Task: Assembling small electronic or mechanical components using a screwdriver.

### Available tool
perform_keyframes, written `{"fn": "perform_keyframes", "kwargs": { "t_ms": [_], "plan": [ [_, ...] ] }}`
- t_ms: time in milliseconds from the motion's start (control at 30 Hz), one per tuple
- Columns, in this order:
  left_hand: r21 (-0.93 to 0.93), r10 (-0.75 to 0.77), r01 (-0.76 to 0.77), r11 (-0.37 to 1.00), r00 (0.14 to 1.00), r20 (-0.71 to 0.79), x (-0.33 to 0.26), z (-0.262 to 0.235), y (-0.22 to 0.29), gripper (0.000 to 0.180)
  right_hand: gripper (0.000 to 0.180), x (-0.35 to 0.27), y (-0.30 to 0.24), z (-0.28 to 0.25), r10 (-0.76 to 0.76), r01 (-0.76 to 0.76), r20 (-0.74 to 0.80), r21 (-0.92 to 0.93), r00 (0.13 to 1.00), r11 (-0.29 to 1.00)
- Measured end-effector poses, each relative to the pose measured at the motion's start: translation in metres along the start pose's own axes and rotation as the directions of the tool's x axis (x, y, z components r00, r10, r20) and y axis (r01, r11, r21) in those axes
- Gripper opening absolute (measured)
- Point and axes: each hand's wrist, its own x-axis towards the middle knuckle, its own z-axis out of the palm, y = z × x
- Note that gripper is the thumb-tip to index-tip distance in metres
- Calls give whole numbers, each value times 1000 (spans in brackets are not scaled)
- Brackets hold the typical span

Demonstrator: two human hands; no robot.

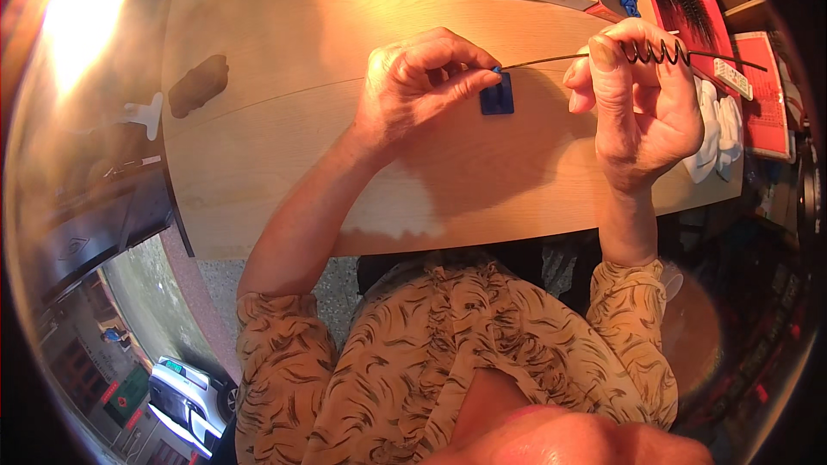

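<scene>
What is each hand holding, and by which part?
The right hand grips the dark wire at its coiled section; the left hand pinches near its straight end, beside a blue piece. Whether that is held too is unclear.

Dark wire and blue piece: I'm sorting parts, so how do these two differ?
The wire is long, thin and partly coiled; the blue piece is compact and squarish. The wire is dark, the blue piece bright blue. The wire runs from the left hand past the right hand; the blue piece shows only by the left hand. Both show beside that hand.
</scene>
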Motion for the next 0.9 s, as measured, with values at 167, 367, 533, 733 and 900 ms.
{"fn": "perform_keyframes", "kwargs": {
  "t_ms": [167, 367, 533, 733, 900],
  "plan": [
    [-7, -35, 35, 999, 999, 6, 1, -1, -1, 10, 11, 0, 0, 0, 24, -24, -14, -5, 1000, 1000],
    [-26, 80, -82, 996, 994, -72, 5, 6, -10, 14, 16, -1, 5, -2, 61, -57, -36, 93, 998, 994],
    [8, 145, -145, 989, 981, -126, 5, 2, -15, 10, 13, 16, 10, -17, 74, -81, -94, -77, 993, 994],
    [228, -57, 126, 965, 956, -288, 5, -17, -8, 14, 10, 31, 60, -34, 160, -177, -85, -255, 983, 951],
    [223, -90, 171, 960, 939, -333, 7, -22, -3, 14, 14, 31, 64, -30, 127, -138, -53, -344, 990, 929]
  ]
}}
